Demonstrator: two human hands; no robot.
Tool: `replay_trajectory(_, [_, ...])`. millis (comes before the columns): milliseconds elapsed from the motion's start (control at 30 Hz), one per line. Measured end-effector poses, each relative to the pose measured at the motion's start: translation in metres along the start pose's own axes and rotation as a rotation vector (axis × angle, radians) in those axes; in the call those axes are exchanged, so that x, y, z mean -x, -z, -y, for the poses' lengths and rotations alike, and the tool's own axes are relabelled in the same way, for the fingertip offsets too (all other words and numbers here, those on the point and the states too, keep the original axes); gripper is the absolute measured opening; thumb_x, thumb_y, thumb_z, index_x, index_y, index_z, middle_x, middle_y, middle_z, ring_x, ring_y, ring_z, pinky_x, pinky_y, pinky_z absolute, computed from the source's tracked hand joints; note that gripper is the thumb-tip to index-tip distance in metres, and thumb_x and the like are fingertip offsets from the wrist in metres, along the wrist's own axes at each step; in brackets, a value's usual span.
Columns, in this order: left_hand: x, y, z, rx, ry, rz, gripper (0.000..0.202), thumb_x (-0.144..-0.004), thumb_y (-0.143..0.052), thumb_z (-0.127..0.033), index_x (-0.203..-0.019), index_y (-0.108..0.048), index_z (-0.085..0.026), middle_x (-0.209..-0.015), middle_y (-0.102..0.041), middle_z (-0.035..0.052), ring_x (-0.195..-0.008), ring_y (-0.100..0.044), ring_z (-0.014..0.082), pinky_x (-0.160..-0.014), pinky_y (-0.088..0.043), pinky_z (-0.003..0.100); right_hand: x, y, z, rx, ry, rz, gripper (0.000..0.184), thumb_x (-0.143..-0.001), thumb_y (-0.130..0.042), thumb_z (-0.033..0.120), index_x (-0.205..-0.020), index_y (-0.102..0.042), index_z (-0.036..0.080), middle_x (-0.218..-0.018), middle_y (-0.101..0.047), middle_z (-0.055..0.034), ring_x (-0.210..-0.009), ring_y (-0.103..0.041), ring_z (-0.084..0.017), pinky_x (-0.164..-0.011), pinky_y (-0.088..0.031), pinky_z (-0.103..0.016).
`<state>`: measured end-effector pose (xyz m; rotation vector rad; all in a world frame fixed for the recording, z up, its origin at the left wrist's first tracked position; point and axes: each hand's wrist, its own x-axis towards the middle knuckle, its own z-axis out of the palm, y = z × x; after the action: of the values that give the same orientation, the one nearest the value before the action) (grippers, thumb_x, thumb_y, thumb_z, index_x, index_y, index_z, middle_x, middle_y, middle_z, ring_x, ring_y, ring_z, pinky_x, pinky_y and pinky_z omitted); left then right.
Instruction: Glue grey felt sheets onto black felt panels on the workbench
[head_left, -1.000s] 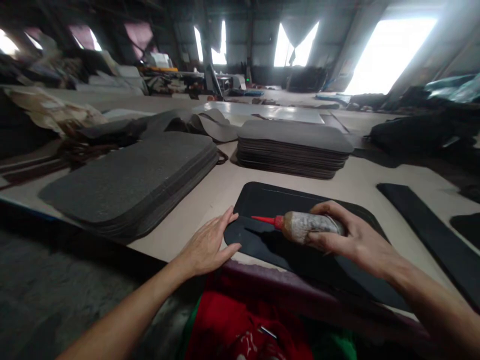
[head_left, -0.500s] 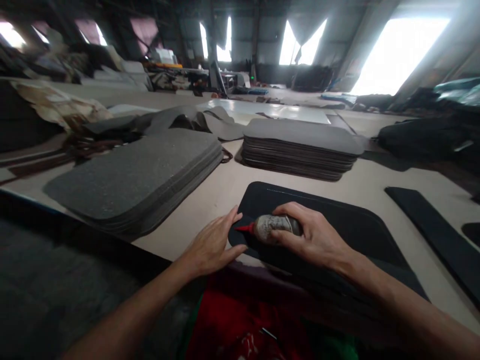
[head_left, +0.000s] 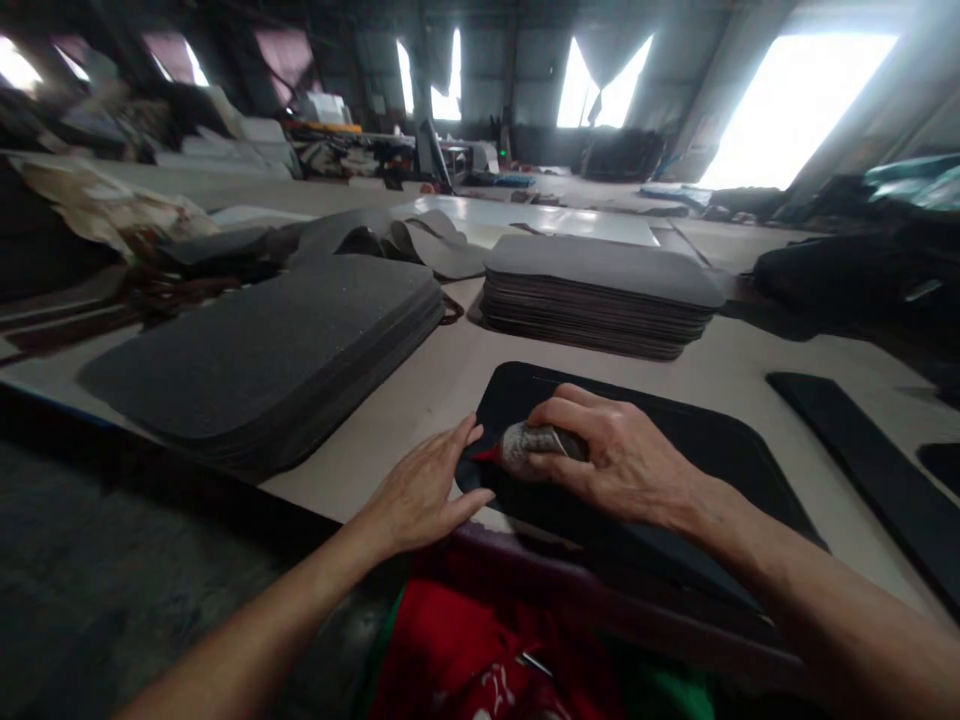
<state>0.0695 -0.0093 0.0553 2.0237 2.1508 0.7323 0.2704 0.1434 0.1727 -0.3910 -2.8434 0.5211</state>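
Observation:
A black rounded panel (head_left: pixel 697 450) lies flat on the beige table in front of me. My right hand (head_left: pixel 607 460) is wrapped round a squeeze bottle (head_left: pixel 529 440) with a red nozzle, whose tip points left and down at the panel's left edge. My left hand (head_left: pixel 420 490) lies flat with fingers spread, pressing on the table and the panel's left corner, right beside the nozzle tip.
A thick stack of grey felt pads (head_left: pixel 262 350) sits to the left. Another stack of grey pads (head_left: pixel 600 295) lies behind the panel. Black strips (head_left: pixel 870 470) lie at the right. Crumpled material and clutter fill the far table. Red and green cloth (head_left: pixel 480 650) hangs at the near edge.
My right hand has carried the bottle leftward across the panel until its nozzle reached the left edge by my left hand. The left hand stayed put.

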Motion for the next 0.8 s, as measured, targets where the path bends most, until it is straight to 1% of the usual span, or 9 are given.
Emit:
replay_trajectory(100, [0.0, 0.0, 0.0, 0.005, -0.006, 0.002, 0.093, -0.09, -0.067, -0.044, -0.158, -0.007, -0.022, -0.153, -0.046, 0.0133, -0.14, -0.044, 0.0296, -0.117, -0.039, 0.051, 0.004, 0.003, -0.002, 0.015, 0.016, 0.004, 0.017, -0.095, -0.062, 0.037, -0.104, -0.067, 0.024, -0.095, -0.059, 0.0007, -0.075, -0.054, -0.015, -0.067, -0.036, -0.029])
replay_trajectory(267, [0.001, 0.0, 0.0, 0.004, 0.004, 0.017, 0.091, -0.09, -0.065, -0.044, -0.158, -0.008, -0.02, -0.153, -0.047, 0.014, -0.14, -0.045, 0.0293, -0.117, -0.039, 0.05, 0.007, 0.007, -0.004, 0.003, -0.001, 0.013, 0.017, -0.093, -0.064, 0.037, -0.103, -0.067, 0.024, -0.096, -0.06, 0.0004, -0.077, -0.055, -0.015, -0.068, -0.036, -0.028])
replay_trajectory(533, [0.0, 0.002, -0.002, 0.003, 0.009, 0.018, 0.089, -0.09, -0.065, -0.042, -0.157, -0.011, -0.02, -0.153, -0.047, 0.0146, -0.141, -0.044, 0.0303, -0.118, -0.038, 0.051, -0.005, 0.004, 0.004, -0.01, 0.034, 0.005, 0.016, -0.092, -0.064, 0.035, -0.1, -0.068, 0.022, -0.093, -0.059, -0.0008, -0.074, -0.054, -0.015, -0.065, -0.035, -0.028])
replay_trajectory(633, [0.0, 0.002, -0.002, 0.005, 0.009, 0.018, 0.089, -0.09, -0.065, -0.042, -0.157, -0.01, -0.02, -0.153, -0.047, 0.0148, -0.141, -0.044, 0.0308, -0.117, -0.038, 0.052, -0.005, 0.008, 0.004, 0.002, 0.023, 0.018, 0.015, -0.092, -0.065, 0.036, -0.098, -0.069, 0.023, -0.093, -0.061, -0.001, -0.076, -0.056, -0.016, -0.065, -0.035, -0.028])
replay_trajectory(800, [0.0, 0.002, -0.002, -0.004, 0.004, 0.023, 0.089, -0.091, -0.064, -0.045, -0.157, -0.011, -0.02, -0.153, -0.047, 0.0145, -0.141, -0.044, 0.0296, -0.117, -0.038, 0.051, -0.001, 0.013, 0.002, 0.024, -0.01, 0.026, 0.012, -0.09, -0.066, 0.033, -0.098, -0.068, 0.024, -0.094, -0.062, 0.0002, -0.077, -0.056, -0.016, -0.067, -0.035, -0.028])
